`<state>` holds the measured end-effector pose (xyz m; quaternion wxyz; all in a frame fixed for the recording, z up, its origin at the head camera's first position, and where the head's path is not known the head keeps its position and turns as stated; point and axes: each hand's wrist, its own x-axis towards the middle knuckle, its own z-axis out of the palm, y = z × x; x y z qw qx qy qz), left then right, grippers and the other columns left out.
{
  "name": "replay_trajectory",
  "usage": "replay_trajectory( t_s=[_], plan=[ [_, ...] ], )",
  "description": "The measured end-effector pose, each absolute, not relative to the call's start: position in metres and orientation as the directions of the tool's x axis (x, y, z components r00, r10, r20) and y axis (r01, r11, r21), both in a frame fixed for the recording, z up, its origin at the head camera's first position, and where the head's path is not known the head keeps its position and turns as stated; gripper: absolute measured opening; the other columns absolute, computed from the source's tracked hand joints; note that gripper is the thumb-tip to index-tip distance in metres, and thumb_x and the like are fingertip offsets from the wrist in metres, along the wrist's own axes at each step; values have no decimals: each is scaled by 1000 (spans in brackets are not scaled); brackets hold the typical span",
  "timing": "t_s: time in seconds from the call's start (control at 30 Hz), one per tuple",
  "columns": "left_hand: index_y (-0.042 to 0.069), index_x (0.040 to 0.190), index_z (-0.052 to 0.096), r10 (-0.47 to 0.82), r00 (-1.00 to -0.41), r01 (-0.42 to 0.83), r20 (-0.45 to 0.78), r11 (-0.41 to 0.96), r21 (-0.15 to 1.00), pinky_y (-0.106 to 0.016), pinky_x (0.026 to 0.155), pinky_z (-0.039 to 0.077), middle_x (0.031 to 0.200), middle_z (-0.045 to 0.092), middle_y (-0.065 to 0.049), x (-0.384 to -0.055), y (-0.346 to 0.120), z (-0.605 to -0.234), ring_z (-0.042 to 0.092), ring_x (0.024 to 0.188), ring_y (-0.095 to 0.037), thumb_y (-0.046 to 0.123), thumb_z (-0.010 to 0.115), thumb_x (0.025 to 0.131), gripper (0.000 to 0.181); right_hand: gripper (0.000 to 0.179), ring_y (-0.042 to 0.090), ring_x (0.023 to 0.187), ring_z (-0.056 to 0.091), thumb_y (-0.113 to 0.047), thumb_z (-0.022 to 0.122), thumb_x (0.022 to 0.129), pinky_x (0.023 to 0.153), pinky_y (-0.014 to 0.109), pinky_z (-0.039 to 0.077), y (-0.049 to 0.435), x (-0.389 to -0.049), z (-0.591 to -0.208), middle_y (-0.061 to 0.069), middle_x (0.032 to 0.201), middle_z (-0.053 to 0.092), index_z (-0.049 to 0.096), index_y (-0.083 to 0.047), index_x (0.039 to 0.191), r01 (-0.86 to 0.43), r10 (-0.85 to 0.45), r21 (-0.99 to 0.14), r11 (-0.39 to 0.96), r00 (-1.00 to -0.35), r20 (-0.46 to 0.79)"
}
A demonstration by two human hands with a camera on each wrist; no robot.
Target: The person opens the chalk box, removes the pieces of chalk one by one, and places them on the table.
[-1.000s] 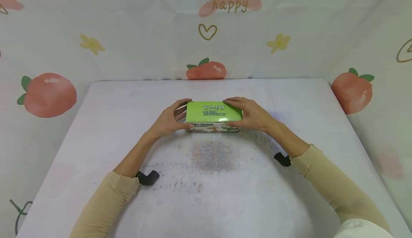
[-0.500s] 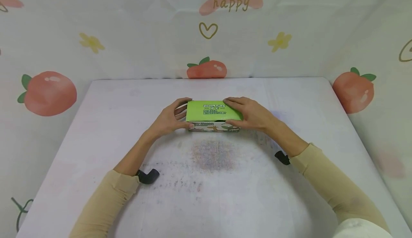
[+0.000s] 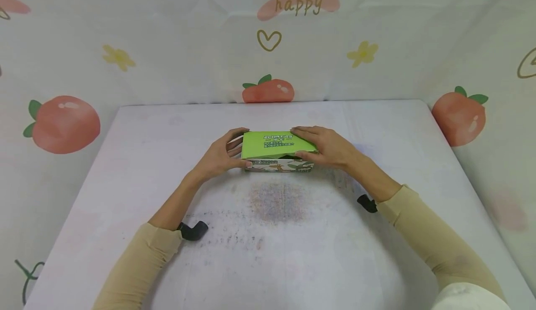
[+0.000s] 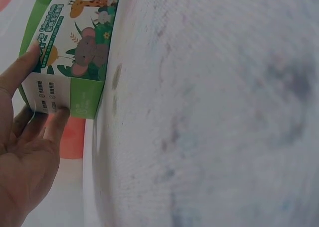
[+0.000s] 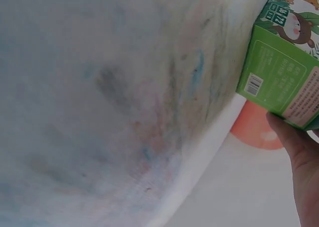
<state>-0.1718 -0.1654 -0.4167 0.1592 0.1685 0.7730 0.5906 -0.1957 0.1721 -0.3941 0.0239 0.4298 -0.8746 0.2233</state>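
A green cardboard box (image 3: 276,145) with cartoon animals on its front stands near the back of the table. My left hand (image 3: 218,155) grips its left end, thumb on the front face and fingers around the back; in the left wrist view that hand (image 4: 32,152) touches the white and green end panel. With my right hand (image 3: 328,148) I hold the lid's right end, thumb under its front edge. There the lid is tilted up a little, and a dark gap shows above the front face. In the right wrist view the box's green end (image 5: 274,72) carries a barcode.
The white table (image 3: 276,263) has smudged coloured stains in front of the box. Behind it hangs a white cloth (image 3: 188,58) printed with fruit and flowers. Black wrist pieces (image 3: 193,231) stick out below both wrists.
The lid's right front edge has risen with my right thumb, and a dark gap has appeared beneath it. My left hand and the box body have stayed in place.
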Motion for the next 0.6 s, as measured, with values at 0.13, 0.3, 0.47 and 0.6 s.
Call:
replay_trajectory(
  t_s=[0.13, 0.3, 0.47, 0.6],
  plan=[
    [15, 152, 35, 452, -891, 82, -40, 247, 966, -26, 111, 42, 158, 32, -8, -172, -165, -418, 36, 143, -22, 6, 86, 77, 92, 63, 32, 133, 49, -38, 65, 95, 108, 51, 45, 175, -196, -394, 16, 146, 51, 51, -3, 145, -747, -730, -400, 530, -643, 233],
    [15, 153, 35, 451, -892, 78, -42, 245, 966, -26, 111, 42, 158, 32, -7, -171, -165, -417, 36, 143, -22, 7, 87, 76, 93, 63, 33, 130, 52, -38, 68, 93, 104, 52, 48, 181, -194, -395, 17, 144, 52, 53, -4, 143, -732, -707, -419, 537, -661, 250],
    [15, 153, 35, 445, -895, 82, -38, 248, 965, -27, 111, 42, 158, 32, -8, -171, -165, -417, 36, 143, -23, 6, 87, 76, 93, 59, 32, 130, 52, -38, 65, 97, 105, 51, 47, 184, -195, -397, 16, 144, 53, 54, -4, 143, -725, -695, -441, 528, -668, 265],
    [15, 153, 35, 440, -897, 99, -26, 258, 961, -26, 112, 40, 159, 32, -7, -171, -164, -418, 35, 144, -22, 6, 86, 76, 93, 53, 30, 130, 53, -38, 58, 101, 107, 50, 46, 184, -196, -397, 14, 142, 55, 54, -5, 142, -700, -674, -489, 520, -688, 268]
  ],
)
